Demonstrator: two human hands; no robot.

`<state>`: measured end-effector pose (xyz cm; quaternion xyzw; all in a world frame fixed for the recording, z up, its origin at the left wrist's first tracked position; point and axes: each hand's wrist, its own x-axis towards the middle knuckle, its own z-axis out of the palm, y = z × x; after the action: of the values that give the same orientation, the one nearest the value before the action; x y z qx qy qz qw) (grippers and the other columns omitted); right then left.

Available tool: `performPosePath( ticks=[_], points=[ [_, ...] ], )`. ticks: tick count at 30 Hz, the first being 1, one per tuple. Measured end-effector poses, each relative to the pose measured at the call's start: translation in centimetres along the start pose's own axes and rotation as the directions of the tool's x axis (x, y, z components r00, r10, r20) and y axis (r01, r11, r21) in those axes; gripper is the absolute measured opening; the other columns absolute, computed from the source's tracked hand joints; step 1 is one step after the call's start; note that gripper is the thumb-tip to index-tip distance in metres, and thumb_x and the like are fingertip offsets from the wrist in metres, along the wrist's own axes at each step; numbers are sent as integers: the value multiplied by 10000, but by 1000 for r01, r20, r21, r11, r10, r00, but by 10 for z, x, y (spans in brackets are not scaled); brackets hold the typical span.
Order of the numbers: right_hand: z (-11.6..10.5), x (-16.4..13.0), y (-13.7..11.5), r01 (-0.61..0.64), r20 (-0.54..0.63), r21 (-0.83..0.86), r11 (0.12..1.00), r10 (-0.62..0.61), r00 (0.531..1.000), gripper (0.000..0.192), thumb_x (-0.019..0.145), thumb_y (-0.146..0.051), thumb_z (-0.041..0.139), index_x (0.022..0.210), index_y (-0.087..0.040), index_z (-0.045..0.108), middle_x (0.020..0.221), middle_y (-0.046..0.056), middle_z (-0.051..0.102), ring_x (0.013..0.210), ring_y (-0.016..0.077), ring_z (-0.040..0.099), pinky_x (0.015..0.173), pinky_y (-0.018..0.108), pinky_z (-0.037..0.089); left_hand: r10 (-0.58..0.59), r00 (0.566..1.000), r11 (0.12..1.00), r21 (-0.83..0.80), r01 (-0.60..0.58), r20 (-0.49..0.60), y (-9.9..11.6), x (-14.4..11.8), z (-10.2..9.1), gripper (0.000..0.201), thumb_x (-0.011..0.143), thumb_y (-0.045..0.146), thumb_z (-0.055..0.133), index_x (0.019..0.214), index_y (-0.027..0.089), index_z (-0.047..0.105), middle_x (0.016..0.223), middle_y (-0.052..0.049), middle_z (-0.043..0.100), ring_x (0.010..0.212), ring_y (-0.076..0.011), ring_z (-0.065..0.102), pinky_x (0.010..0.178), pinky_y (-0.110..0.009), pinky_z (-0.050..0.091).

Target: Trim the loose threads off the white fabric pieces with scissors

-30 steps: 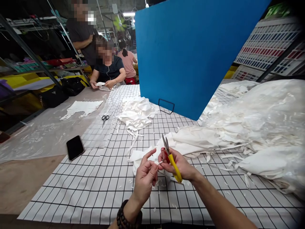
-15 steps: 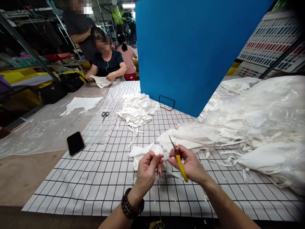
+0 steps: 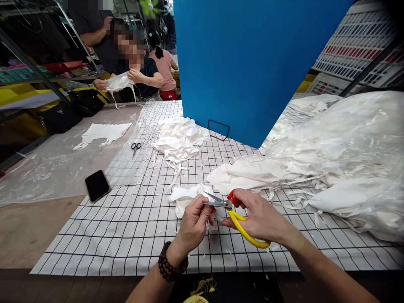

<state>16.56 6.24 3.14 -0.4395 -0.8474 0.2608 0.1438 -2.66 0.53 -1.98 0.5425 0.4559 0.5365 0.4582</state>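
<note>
Near the front middle of the table, my left hand [image 3: 196, 216] pinches a white cloth garment [image 3: 186, 198], whose far part lies crumpled on the checked cover. My right hand [image 3: 257, 212] grips scissors [image 3: 241, 227] with one red and one yellow handle. Their blades are parted and point left, right at the fingertips of my left hand. Those fingers hide the pinched bit of cloth, so I cannot tell whether the blades touch it. Small white scraps dot the cover around both hands.
White garments [image 3: 178, 136] are heaped beyond my hands. A large plastic-wrapped white pile [image 3: 347, 147] fills the right. A blue board [image 3: 246, 71] stands behind. Leftward lie a phone [image 3: 97, 185], small scissors [image 3: 135, 148] and a flat white garment [image 3: 102, 134]. A co-worker [image 3: 139, 80] holds white cloth.
My right hand has turned the scissors from upright to pointing left, with blades opened and brought to my left fingertips. The seated co-worker has raised their white cloth. The view has shifted slightly.
</note>
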Motion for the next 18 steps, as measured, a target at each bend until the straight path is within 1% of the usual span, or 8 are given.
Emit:
performPosePath(
  ticks=[5,8,14,18],
  points=[
    [-1,-2,-7,16,18,-14,1000,-16,1000,314,715,-435,700,794,-220,486,776,0,575,676,166,518,603,284,381,37,999,998,-44,-36,26,-3,-3,-1,180,966,294,467,891,176,580,835,-4,516,549,-65,548,549,-224,448],
    [-1,-3,-10,20,26,-31,999,-20,999,325,722,-454,691,790,-217,481,765,-6,570,666,159,514,600,280,382,48,998,998,-44,-46,36,-2,-4,-3,172,971,273,464,884,174,574,837,1,512,549,-53,548,546,-213,444],
    [1,-3,-11,2,32,-76,997,0,999,322,721,-475,688,755,-220,495,708,-19,565,617,150,505,557,263,341,53,998,997,-51,-51,42,0,-6,-5,161,976,263,458,895,180,570,837,3,514,560,-52,544,537,-205,449],
    [4,-5,-11,6,13,-102,995,-5,1000,321,722,-483,683,745,-218,504,687,-19,567,603,148,503,547,258,319,50,998,997,-59,-47,47,2,-6,-5,172,977,268,457,889,173,572,827,3,512,552,-51,542,534,-206,456]
  ],
)
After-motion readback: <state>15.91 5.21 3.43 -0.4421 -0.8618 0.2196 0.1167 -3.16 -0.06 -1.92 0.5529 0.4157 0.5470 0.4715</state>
